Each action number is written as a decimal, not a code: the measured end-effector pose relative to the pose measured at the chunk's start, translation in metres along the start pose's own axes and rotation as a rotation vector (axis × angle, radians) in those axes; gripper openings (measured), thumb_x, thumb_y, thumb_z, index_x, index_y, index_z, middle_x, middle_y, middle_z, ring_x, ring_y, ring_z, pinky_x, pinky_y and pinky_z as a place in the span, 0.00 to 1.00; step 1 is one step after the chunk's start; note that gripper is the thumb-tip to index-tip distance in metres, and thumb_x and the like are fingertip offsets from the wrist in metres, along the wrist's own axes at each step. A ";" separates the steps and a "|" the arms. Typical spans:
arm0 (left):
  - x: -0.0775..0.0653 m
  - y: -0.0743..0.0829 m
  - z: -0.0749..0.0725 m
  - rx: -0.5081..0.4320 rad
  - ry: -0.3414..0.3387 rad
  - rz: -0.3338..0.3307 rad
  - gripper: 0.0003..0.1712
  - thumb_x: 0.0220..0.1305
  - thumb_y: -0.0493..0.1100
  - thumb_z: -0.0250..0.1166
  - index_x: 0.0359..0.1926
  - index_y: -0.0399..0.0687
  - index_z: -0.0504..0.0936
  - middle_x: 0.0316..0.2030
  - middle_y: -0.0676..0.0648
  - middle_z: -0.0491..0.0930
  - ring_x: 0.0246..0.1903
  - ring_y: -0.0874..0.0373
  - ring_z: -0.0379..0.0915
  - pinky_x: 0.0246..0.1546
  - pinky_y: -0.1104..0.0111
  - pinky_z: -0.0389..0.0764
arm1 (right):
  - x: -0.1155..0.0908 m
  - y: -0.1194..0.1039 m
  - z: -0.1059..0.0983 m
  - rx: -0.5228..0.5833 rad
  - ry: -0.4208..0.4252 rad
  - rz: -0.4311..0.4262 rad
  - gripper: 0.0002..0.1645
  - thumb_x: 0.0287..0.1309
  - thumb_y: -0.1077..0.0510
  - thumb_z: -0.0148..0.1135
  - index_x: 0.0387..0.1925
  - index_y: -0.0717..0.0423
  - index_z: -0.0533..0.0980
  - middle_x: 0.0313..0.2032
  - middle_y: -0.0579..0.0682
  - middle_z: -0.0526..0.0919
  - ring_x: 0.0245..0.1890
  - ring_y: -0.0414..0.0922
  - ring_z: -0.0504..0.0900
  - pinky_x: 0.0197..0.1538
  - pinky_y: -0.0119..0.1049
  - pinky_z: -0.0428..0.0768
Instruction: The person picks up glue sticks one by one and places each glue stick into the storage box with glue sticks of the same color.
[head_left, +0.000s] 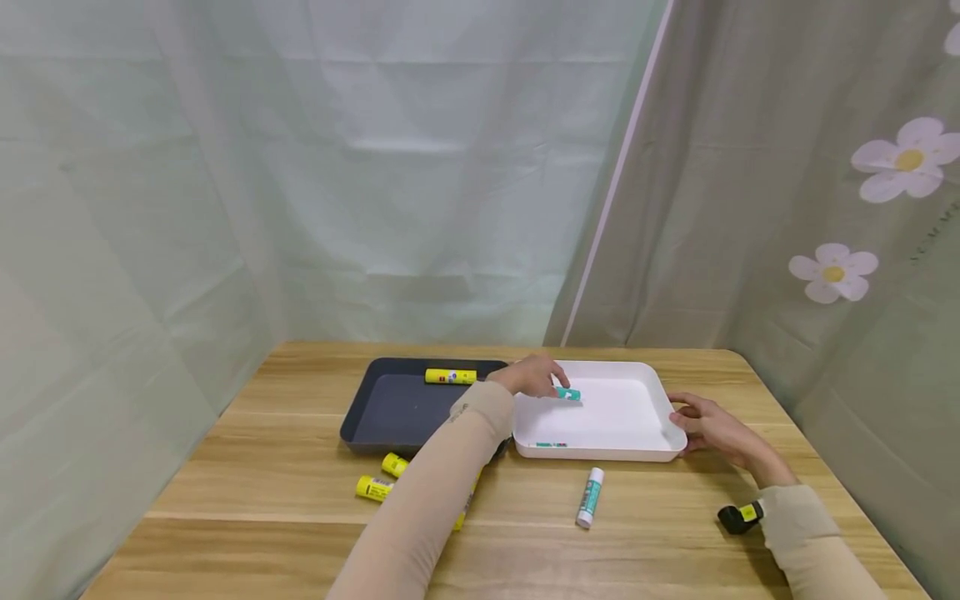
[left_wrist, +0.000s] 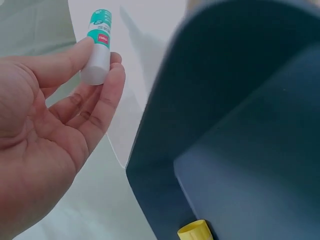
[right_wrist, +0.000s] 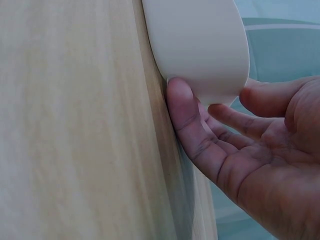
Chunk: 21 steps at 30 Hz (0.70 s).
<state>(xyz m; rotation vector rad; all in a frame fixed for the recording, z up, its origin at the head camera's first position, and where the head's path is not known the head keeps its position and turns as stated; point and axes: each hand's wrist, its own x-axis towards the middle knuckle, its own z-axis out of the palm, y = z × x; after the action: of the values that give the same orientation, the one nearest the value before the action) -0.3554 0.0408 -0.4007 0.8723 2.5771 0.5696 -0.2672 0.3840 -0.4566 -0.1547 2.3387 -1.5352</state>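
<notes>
Over the left part of the white tray (head_left: 618,408), my left hand (head_left: 534,377) pinches a white glue stick with a teal label (left_wrist: 101,37) between thumb and fingers. My right hand (head_left: 716,429) grips the white tray's right end; in the right wrist view the thumb lies against the rim and fingertips are at the underside. Another teal-labelled glue stick (head_left: 551,445) lies inside along the tray's near wall, mostly hidden. In the dark grey tray (head_left: 390,408), just left, a yellow glue stick (head_left: 450,377) lies by the far wall.
A white-and-teal glue stick (head_left: 590,498) lies on the wooden table (head_left: 525,558) before the white tray. Several yellow glue sticks (head_left: 373,488) lie before the dark tray, partly hidden by my left sleeve (head_left: 442,483). Curtains (head_left: 450,167) hang behind the table.
</notes>
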 end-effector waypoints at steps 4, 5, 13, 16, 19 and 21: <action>-0.001 0.000 0.002 0.026 -0.023 -0.036 0.15 0.75 0.39 0.64 0.59 0.52 0.86 0.58 0.44 0.81 0.50 0.54 0.78 0.51 0.65 0.79 | 0.000 0.000 0.000 -0.003 -0.001 0.000 0.40 0.79 0.57 0.53 0.77 0.75 0.47 0.57 0.72 0.71 0.43 0.53 0.81 0.44 0.44 0.86; -0.001 0.000 0.002 0.029 -0.027 -0.045 0.15 0.75 0.39 0.64 0.59 0.52 0.86 0.58 0.44 0.81 0.49 0.55 0.77 0.51 0.64 0.79 | 0.000 0.000 0.000 -0.002 -0.001 0.000 0.40 0.79 0.57 0.53 0.77 0.75 0.47 0.57 0.72 0.71 0.43 0.53 0.81 0.44 0.44 0.86; -0.005 0.000 0.001 0.082 -0.049 -0.092 0.14 0.74 0.40 0.65 0.57 0.57 0.86 0.69 0.49 0.74 0.62 0.53 0.71 0.58 0.60 0.76 | 0.003 -0.001 0.002 0.005 -0.003 0.005 0.39 0.79 0.58 0.52 0.77 0.75 0.47 0.57 0.71 0.71 0.43 0.53 0.81 0.44 0.44 0.86; -0.006 0.000 0.001 0.103 -0.051 -0.097 0.13 0.74 0.40 0.65 0.56 0.59 0.86 0.70 0.50 0.73 0.63 0.53 0.70 0.58 0.59 0.75 | 0.004 -0.002 0.002 0.004 -0.001 0.012 0.40 0.79 0.58 0.52 0.77 0.75 0.47 0.57 0.72 0.71 0.43 0.53 0.81 0.44 0.44 0.86; -0.007 -0.001 0.001 0.107 -0.048 -0.102 0.13 0.73 0.39 0.66 0.53 0.60 0.86 0.69 0.50 0.74 0.58 0.54 0.71 0.53 0.61 0.75 | 0.004 -0.003 0.003 -0.003 0.003 0.019 0.40 0.79 0.58 0.53 0.77 0.75 0.47 0.57 0.72 0.70 0.43 0.53 0.81 0.44 0.44 0.86; -0.008 -0.002 0.002 0.107 -0.049 -0.103 0.13 0.73 0.38 0.66 0.53 0.60 0.85 0.67 0.50 0.75 0.53 0.55 0.71 0.48 0.63 0.75 | 0.004 -0.003 0.003 -0.005 0.005 0.022 0.39 0.79 0.58 0.52 0.77 0.75 0.47 0.58 0.72 0.70 0.43 0.53 0.81 0.44 0.44 0.86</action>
<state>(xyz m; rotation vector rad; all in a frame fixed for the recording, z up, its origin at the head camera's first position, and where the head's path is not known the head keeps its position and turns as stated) -0.3498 0.0348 -0.4020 0.7715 2.6096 0.3796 -0.2706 0.3790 -0.4561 -0.1260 2.3402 -1.5210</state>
